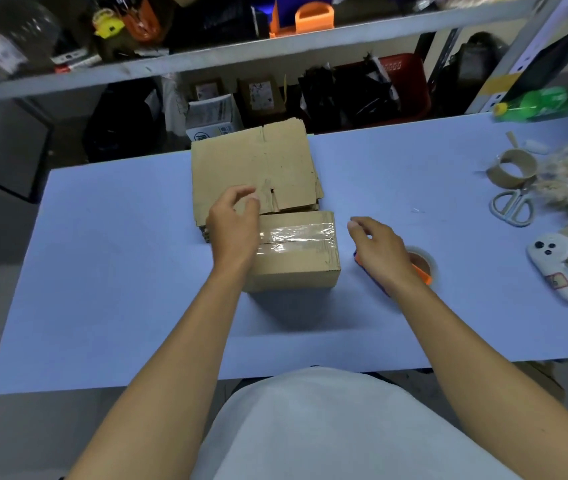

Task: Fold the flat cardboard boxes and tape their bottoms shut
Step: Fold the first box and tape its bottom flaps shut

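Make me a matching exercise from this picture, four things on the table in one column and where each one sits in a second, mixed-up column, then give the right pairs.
Things:
1. taped box
2. stack of flat boxes
3. scissors
4. tape dispenser

Places:
A. at the table's far edge, behind the folded box
B. far right, just nearer than the empty tape core
C. middle of the table, partly under the left hand
D. partly hidden under the right hand

Pairs: 1-C, 2-A, 3-B, 4-D
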